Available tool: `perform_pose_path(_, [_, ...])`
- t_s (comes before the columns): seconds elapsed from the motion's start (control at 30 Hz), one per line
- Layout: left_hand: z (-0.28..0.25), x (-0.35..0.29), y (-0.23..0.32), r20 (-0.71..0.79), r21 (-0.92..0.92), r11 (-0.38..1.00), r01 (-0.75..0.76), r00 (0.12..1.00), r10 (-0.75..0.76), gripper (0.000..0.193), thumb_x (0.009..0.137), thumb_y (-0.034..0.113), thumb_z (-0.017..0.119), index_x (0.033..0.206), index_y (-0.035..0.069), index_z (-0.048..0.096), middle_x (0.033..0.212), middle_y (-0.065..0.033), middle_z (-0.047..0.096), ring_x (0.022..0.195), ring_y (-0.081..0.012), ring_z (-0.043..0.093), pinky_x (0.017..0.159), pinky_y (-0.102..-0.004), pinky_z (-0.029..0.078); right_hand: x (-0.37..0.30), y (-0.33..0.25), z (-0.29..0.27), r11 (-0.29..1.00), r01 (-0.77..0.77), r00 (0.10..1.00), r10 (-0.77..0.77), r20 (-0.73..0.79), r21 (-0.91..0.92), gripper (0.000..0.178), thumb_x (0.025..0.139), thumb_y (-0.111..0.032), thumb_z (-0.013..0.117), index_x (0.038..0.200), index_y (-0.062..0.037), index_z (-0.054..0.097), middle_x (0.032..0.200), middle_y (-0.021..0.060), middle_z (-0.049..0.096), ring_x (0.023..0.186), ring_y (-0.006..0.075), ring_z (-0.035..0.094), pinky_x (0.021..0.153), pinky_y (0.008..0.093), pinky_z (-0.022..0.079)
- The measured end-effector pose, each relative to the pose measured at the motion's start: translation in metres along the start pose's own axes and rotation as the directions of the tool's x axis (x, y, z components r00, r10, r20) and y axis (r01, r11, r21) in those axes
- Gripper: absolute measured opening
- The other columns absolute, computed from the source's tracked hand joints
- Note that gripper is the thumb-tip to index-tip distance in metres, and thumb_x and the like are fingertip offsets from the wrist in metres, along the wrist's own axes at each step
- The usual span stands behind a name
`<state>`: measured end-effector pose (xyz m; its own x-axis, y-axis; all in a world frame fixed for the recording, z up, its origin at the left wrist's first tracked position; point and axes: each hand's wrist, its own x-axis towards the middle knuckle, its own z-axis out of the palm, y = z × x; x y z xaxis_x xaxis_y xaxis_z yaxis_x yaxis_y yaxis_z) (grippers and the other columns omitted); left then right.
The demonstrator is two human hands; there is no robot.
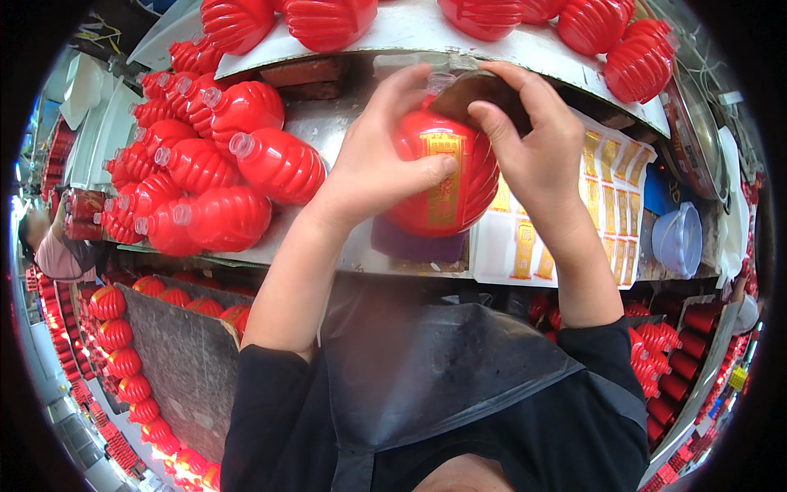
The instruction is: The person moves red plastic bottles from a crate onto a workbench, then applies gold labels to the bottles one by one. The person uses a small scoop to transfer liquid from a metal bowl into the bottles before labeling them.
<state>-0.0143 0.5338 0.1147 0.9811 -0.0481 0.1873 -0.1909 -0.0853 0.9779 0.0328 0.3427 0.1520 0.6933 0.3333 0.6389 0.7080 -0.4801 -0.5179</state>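
Observation:
A round, ribbed red plastic bottle [484,193] stands before me on the worktable, its clear neck partly hidden between my hands. A gold label [445,193] sits on the side facing me. My left hand [381,156] is curved round the bottle's left side, its thumb lying on the label's edge. With my right hand [533,135] I pinch a thin, dark brown, flexible flat piece [475,92] between thumb and fingers. That piece is at the bottle's upper right shoulder; I cannot tell whether it touches. Beneath the bottle lies a dark purple pad [418,246].
Several red bottles [221,217] lie piled at left, necks mostly leftward. More red bottles [328,20] stand on a white shelf [402,29] beyond. A sheet of gold labels [525,246] lies at right, beside a pale blue bucket [679,238]. Another person [61,250] is at far left.

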Motion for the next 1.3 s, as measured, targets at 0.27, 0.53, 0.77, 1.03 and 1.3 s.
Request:
perform_pose_path(0.27, [0.001,0.003,0.003,0.013,0.110,0.994,-0.003,1.000,0.002,0.097,0.067,0.025,0.085,0.151,0.003,0.040,0.136,-0.0239,0.060,0.129,-0.0342,0.059,0.108,-0.0414,0.047,-0.021,-0.015,-0.002,0.999,-0.031,0.999,0.033,-0.031,0.042,0.031,0.084,-0.004,0.078,0.114,0.0003,0.071,0.100,0.0157,0.074,0.087,0.0234,0.074,0.077,0.0309,0.057])
perform_pose_path(0.53, [0.003,0.001,0.008,0.035,0.116,0.993,0.015,0.999,-0.019,0.093,0.071,0.010,0.081,0.153,0.004,0.036,0.140,-0.0142,0.054,0.131,-0.0221,0.052,0.112,-0.0351,0.042,-0.029,-0.011,0.006,0.999,-0.013,0.986,0.007,-0.165,-0.038,0.032,0.083,-0.005,0.080,0.114,-0.0002,0.071,0.101,0.0144,0.074,0.088,0.0229,0.073,0.079,0.0302,0.057])
perform_pose_path(0.77, [0.003,-0.002,0.003,-0.007,0.082,0.997,-0.004,1.000,0.005,0.093,0.070,0.015,0.082,0.151,0.004,0.038,0.141,-0.0168,0.054,0.132,-0.0260,0.053,0.111,-0.0370,0.043,-0.010,-0.005,-0.004,0.965,-0.115,0.984,0.144,-0.108,0.235,0.033,0.085,0.002,0.077,0.117,-0.0003,0.070,0.097,0.0118,0.074,0.088,0.0171,0.073,0.079,0.0280,0.057])
perform_pose_path(1.03, [0.006,0.010,0.006,-0.017,0.057,0.997,0.051,0.999,-0.050,0.080,0.072,0.025,0.081,0.140,-0.001,0.050,0.131,-0.0200,0.064,0.125,-0.0310,0.061,0.105,-0.0396,0.048,0.007,-0.003,-0.006,0.992,0.125,0.991,-0.123,0.059,-0.036,0.031,0.084,-0.003,0.078,0.115,-0.0004,0.072,0.103,0.0147,0.075,0.091,0.0233,0.074,0.082,0.0325,0.058])
perform_pose_path(1.3, [0.002,0.022,-0.001,-0.039,-0.219,0.958,0.187,0.979,-0.200,0.048,0.097,0.010,0.065,0.138,-0.007,0.046,0.126,-0.0127,0.064,0.111,-0.0144,0.063,0.098,-0.0293,0.052,-0.020,0.009,-0.014,0.959,0.234,0.966,-0.248,0.073,0.162,0.025,0.074,0.012,0.076,0.095,-0.0015,0.070,0.097,0.0147,0.074,0.090,0.0275,0.074,0.080,0.0364,0.060])
